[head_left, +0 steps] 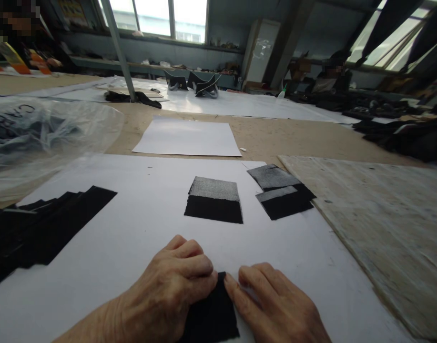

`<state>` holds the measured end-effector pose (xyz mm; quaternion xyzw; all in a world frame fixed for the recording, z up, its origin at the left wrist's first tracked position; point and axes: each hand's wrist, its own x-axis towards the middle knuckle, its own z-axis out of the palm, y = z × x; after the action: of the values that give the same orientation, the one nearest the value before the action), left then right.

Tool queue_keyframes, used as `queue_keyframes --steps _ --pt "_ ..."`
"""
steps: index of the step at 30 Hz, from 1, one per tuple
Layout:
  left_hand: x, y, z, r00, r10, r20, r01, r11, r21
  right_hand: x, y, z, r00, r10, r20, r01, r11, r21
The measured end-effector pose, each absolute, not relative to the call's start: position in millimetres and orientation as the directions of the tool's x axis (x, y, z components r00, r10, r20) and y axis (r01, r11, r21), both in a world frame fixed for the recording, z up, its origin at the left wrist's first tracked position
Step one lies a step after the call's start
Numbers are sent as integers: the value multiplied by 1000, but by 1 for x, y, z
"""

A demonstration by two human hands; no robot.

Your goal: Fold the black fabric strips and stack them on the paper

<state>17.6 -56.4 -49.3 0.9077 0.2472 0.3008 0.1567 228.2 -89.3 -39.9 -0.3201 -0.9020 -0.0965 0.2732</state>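
Observation:
A black fabric piece (213, 314) lies on the white sheet close to me, between both hands. My left hand (173, 286) is closed, fingers curled, with its thumb and forefinger at the piece's far left edge. From the other side my right hand (275, 305) presses the far right corner with its fingertips, its other fingers bent. Beyond them rests a fabric piece (214, 200), black in front and speckled grey behind. To its right, overlapping pieces (282, 190) in the same black and grey lie askew. A fanned stack of black fabric pieces (43, 228) spreads at the left.
The white sheet (150, 205) covers the work surface, with a worn pale board (382, 209) at its right. A clear plastic bag (96, 124) sits at the left. Farther back are a white paper (188, 138), a metal pole (120, 52) and dark fabric (411, 136).

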Motion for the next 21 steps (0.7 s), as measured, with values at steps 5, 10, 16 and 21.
queue_keyframes --steps 5,10,16,21 --pt "21 -56 -54 703 461 542 331 -886 324 230 -86 -40 -563 591 578 606 770 -198" --pt "22 -59 -54 701 420 577 351 -907 233 234 -87 -44 -494 693 525 625 703 -339" --pt "26 -60 -47 702 430 567 354 -902 247 221 -90 -41 -629 534 565 619 784 -52" --pt "15 -60 -44 725 456 516 350 -889 294 221 -87 -42 -678 502 537 600 800 10"
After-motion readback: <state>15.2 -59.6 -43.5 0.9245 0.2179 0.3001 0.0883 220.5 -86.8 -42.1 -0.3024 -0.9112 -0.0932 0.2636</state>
